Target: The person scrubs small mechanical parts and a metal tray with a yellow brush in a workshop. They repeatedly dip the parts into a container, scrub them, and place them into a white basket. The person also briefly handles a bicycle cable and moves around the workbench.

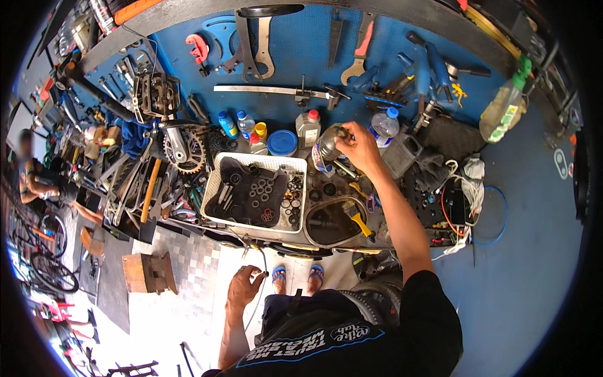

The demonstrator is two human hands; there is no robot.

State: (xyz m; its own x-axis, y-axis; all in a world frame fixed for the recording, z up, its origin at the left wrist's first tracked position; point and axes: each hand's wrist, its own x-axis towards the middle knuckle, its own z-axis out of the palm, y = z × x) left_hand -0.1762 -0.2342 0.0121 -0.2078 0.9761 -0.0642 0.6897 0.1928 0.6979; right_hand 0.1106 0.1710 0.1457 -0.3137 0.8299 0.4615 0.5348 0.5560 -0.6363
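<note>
My right hand (pixel 359 148) reaches over the bench, its fingers closed around the top of a clear plastic bottle (pixel 324 154) with a dark cap. The bottle leans among other containers, behind a dark oval tray (pixel 323 234). Low in front of the bench, my left hand (pixel 244 288) pinches a thin grey cable (pixel 264 257), a small black piece showing at its fingertips. Left of the tray, a white plastic basket (pixel 254 225) holds bearings, rings and small metal parts on a dark liner.
A bicycle crankset (pixel 181 151) and a wooden-handled tool (pixel 150 190) lie left of the basket. Behind stand a blue-lidded tub (pixel 282 143) and a grey red-capped bottle (pixel 308 129). A yellow brush (pixel 361 225) rests across the tray. Another person (pixel 39 179) is far left.
</note>
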